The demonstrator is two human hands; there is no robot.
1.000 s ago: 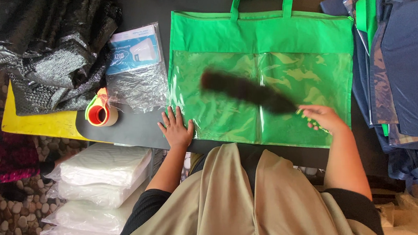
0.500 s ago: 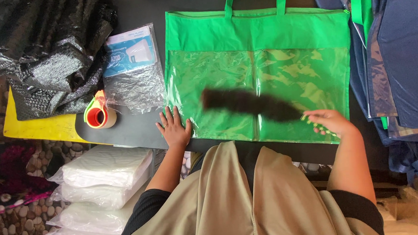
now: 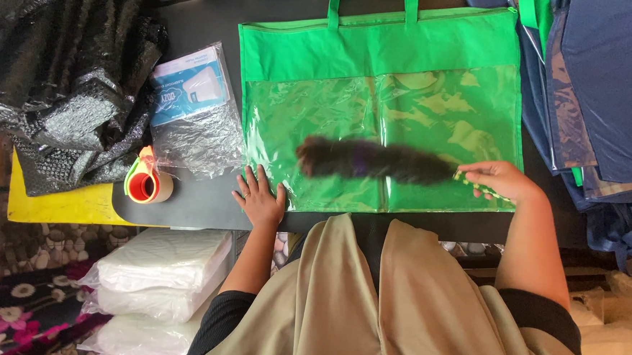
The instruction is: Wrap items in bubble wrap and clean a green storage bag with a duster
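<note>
Left hand (image 3: 261, 198): flat, palm down, fingers spread slightly and pointing away from the body. Wrist straight; bare forearm runs back toward the torso into a black sleeve at the elbow.

Right hand (image 3: 498, 179): fingers curled inward in a closed grip, knuckles up, thumb side facing left. Wrist bent a little; forearm bare, angled outward from the body, black sleeve at the elbow.

Hands well apart, roughly level with each other, both ahead of the lap.

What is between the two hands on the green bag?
In the head view, the dark fluffy duster stretches over the green bag between the left hand and the right hand, which holds its handle.
</note>
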